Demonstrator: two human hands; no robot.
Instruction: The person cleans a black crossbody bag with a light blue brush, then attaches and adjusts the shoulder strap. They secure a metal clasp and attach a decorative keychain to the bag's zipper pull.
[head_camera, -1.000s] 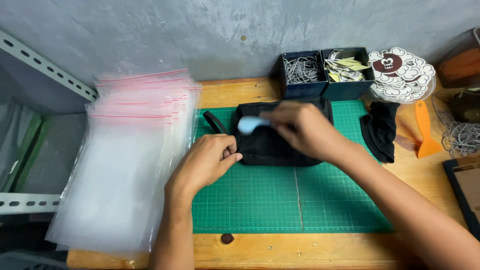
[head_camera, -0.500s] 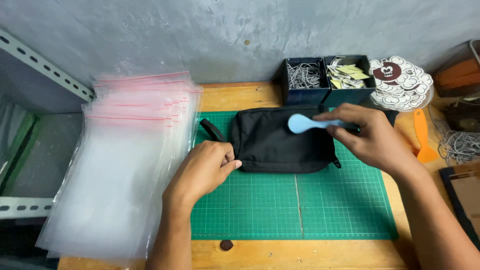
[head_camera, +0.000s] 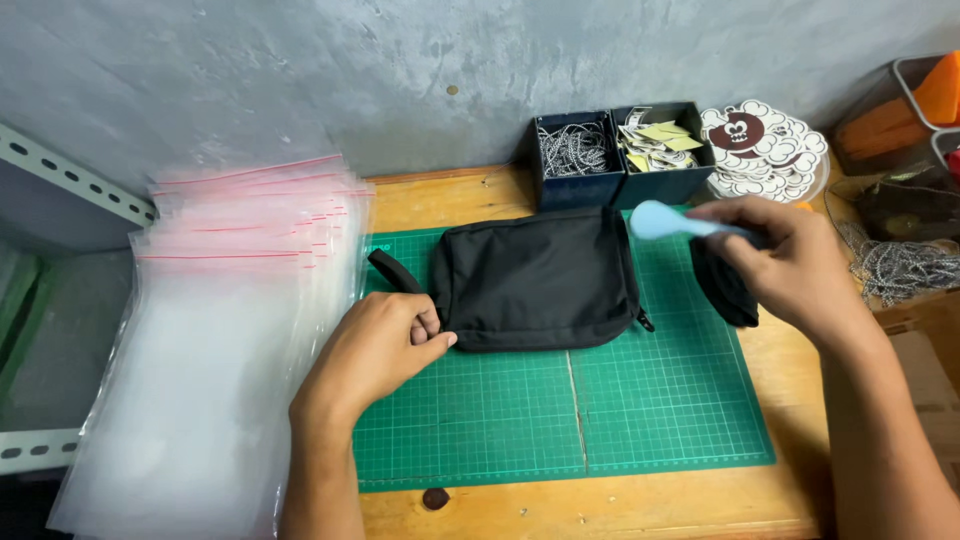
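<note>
Plastic bags (head_camera: 215, 340): a fanned stack of clear zip bags with red seal lines covers the counter's left edge, overhanging it, within easy reach of the left hand.
Left hand (head_camera: 375, 350): rests on the green cutting mat (head_camera: 560, 420) at the pouch's left end, fingers (head_camera: 430, 330) curled and pinching the seam where the strap meets the body, apparently to pin the pouch flat.
Strap (head_camera: 393, 270): a short black loop angles away from the pouch toward the counter's back-left.
Black pouch (head_camera: 535, 280): lies flat at the middle of the mat, near the counter's back edge, its zipper pull trailing off the right corner.
Bins (head_camera: 620, 155): two dark open boxes stand against the wall at the back edge, one holding tangled cord, the other pale paper tags.
Right hand (head_camera: 795, 265): hovers above the mat's right edge, fingers closed around the handle of a light-blue tool (head_camera: 665, 220), its rounded head pointing toward the pouch; the motion blur hides its exact kind.
Dark cloth (head_camera: 725, 285): bunched beneath that hand, just right of the pouch.
Stickers (head_camera: 765, 150): a heap of round printed stickers sits at the back-right.
</note>
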